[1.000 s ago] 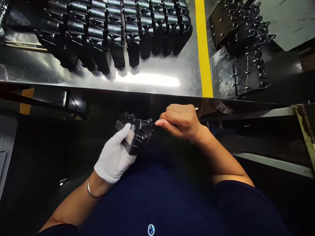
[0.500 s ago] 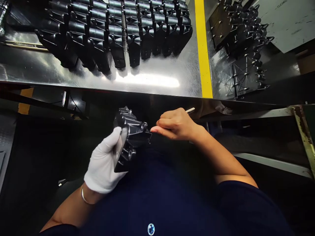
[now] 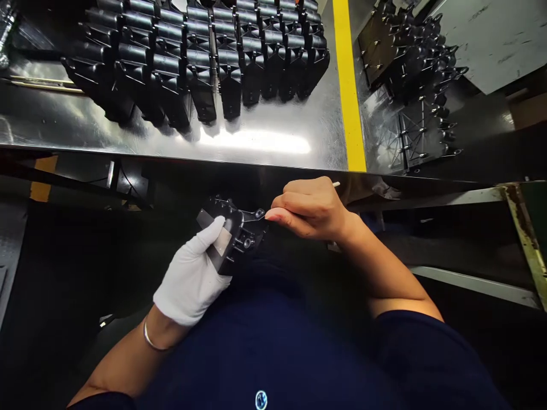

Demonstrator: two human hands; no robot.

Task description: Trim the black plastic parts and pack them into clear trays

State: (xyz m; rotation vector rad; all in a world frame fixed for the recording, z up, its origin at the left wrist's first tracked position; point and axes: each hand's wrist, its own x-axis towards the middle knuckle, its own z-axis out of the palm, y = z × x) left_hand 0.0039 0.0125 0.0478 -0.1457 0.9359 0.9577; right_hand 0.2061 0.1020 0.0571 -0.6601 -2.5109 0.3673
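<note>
In a white glove, my left hand (image 3: 192,273) grips a black moulded plastic part (image 3: 235,230), thumb pressed on its smooth face. The part is tilted, with ribs and round screw bosses facing right. My bare right hand (image 3: 310,209) is closed in a fist around a slim tool with a pale end (image 3: 337,184) poking out behind the fingers. The tool's working end is hardly visible; the thumb tip lies close beside a boss at the part's upper right edge. Whether the tool touches the part I cannot tell.
Ahead runs a shiny metal bench (image 3: 273,139) with rows of similar black parts (image 3: 199,62) standing on it. Yellow tape (image 3: 351,102) crosses the bench, and more black parts (image 3: 421,125) are stacked to its right. A metal frame (image 3: 474,285) stands at lower right.
My left hand has moved slightly right and up and turned the black part, so its smooth face shows more. My right hand stays by the part's edge, its wrist slightly turned.
</note>
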